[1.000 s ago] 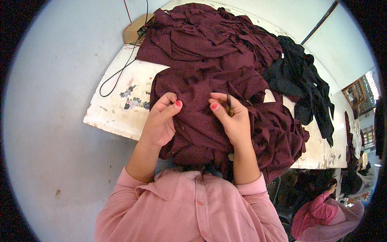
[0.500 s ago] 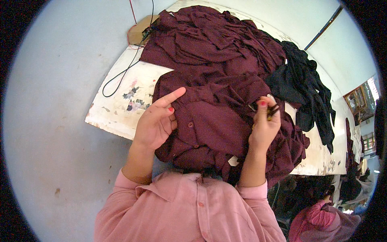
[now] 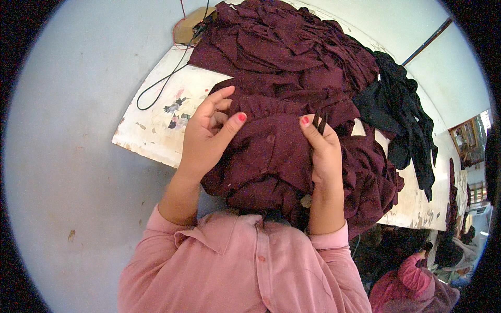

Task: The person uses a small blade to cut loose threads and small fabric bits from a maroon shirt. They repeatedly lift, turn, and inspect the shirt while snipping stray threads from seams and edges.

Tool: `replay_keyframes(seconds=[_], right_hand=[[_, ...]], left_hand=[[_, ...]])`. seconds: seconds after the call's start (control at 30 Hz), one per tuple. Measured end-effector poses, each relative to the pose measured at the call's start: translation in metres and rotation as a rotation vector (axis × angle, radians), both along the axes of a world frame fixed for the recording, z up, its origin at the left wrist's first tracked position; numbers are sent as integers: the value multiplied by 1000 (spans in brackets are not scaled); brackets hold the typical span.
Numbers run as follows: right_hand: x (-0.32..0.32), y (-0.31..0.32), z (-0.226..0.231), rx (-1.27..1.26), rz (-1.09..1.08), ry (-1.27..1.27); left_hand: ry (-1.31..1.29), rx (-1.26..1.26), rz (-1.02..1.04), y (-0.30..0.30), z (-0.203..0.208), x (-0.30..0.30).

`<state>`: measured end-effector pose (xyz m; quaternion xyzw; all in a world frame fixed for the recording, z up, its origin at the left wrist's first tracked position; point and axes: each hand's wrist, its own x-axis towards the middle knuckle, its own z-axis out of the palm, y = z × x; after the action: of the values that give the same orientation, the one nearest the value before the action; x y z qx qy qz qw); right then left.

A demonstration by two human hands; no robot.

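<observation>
A maroon garment (image 3: 287, 148) with buttons down a placket and a gathered band lies bunched in front of me, over the table's near edge. My left hand (image 3: 209, 133) is at its left side, thumb resting on the cloth by the gathers. The fingers of that hand are bent and apart from the thumb. My right hand (image 3: 323, 148) is closed at the other end of the gathers, its thumb pressed to the cloth. Two dark pointed blades of small thread snips (image 3: 321, 123) stick up from among its fingers; their handle is hidden in the hand.
A large heap of maroon cloth (image 3: 287, 44) covers the back of the worn white table (image 3: 151, 130). Black cloth (image 3: 399, 115) lies at the right. A cable (image 3: 151, 101) loops by a brown box (image 3: 188, 29) at far left. A person in pink (image 3: 417, 281) is at lower right.
My right hand has moved left onto the gathered part, with the snips' blades now pointing up. My left hand has shifted slightly up, its index finger bent and its thumb reaching onto the cloth.
</observation>
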<state>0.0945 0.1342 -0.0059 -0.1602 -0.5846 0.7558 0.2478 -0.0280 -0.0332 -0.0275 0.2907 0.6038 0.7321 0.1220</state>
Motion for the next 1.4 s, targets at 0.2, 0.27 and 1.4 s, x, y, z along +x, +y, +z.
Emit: replay_keyframes(seconds=[0.2, 0.27, 1.4], right_hand=[[-6, 14, 1, -418, -12, 56], [-8, 23, -2, -505, 13, 69], [131, 86, -7, 18, -333, 135]], left_hand=[[319, -289, -125, 5, -9, 16], [343, -403, -257, 6, -7, 18], [173, -131, -382, 72, 22, -43]])
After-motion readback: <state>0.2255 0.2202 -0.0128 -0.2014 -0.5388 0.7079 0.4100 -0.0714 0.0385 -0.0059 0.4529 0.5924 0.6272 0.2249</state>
